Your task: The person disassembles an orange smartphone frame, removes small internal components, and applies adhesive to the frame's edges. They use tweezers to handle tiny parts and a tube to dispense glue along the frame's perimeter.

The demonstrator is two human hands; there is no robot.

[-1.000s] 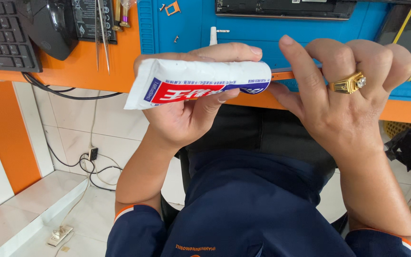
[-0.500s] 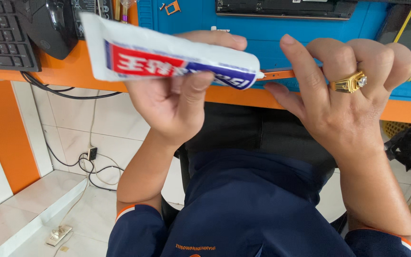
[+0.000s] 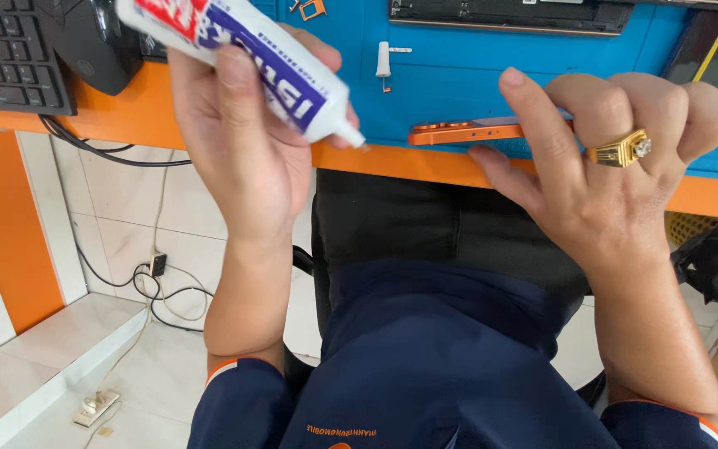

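- While the left hand [image 3: 234, 158] wraps its fingers tight around the white glue tube [image 3: 243, 58], the nozzle hovers just beside the orange phone frame [image 3: 467, 131], not touching it.
- The right hand [image 3: 617, 166] pinches that frame at the counter [image 3: 425, 166] edge, on the blue mat [image 3: 459, 75].
- Squeezing too hard could likely spill glue onto the mat.
- The tube's long axis runs diagonally, nozzle pointing down-right toward the frame; the frame lies left to right.

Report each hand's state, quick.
Left hand: closed around a white glue tube, nozzle pointing down to the right.
Right hand: fingers curled, pinching the orange phone frame at the desk edge.
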